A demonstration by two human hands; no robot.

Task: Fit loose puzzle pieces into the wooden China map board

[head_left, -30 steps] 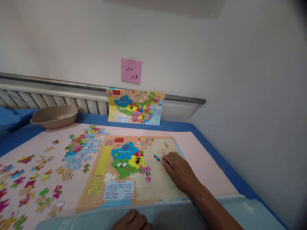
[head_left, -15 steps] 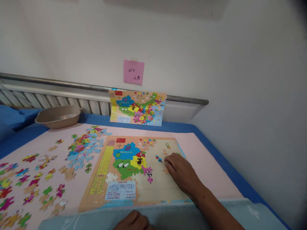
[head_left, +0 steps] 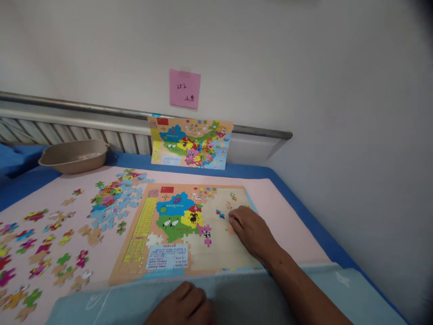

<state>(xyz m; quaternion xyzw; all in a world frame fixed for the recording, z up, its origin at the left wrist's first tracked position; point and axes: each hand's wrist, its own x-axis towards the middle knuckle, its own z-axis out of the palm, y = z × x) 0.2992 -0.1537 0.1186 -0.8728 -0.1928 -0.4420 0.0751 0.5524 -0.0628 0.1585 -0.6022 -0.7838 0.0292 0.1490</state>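
Over the bare right side of the China map jigsaw (head_left: 209,253), the right hand (head_left: 250,230) is held palm down, its fingers bent and the thumb and forefinger drawn together; whether a piece is pinched between them cannot be told. Just left of those fingertips lies a loose red-and-blue piece (head_left: 220,213), apart from the joined ones. Beyond the hand, on the same bare board, are a small peach piece (head_left: 229,205) and, farther off, a green-and-white piece (head_left: 233,196). Left of the hand and a little nearer the person, a magenta panda section (head_left: 206,234) juts from the assembled part, where a yellow area with a black ram (head_left: 193,217) and a green area with two white birds (head_left: 169,223) sit joined.

The left hand (head_left: 182,306) rests on a teal cloth (head_left: 240,289) below the board's near edge, fingers curled into a loose fist; its inside is hidden. Well left of both hands, loose jigsaw pieces (head_left: 63,258) scatter over a pink sheet (head_left: 287,230), with a dense cluster of pieces (head_left: 117,201) near the board. Beyond that cluster stands a beige basin (head_left: 76,163). Farther out, beyond both hands, a printed China map (head_left: 191,143) stands against a metal rail (head_left: 264,131), below a pink note (head_left: 185,89).
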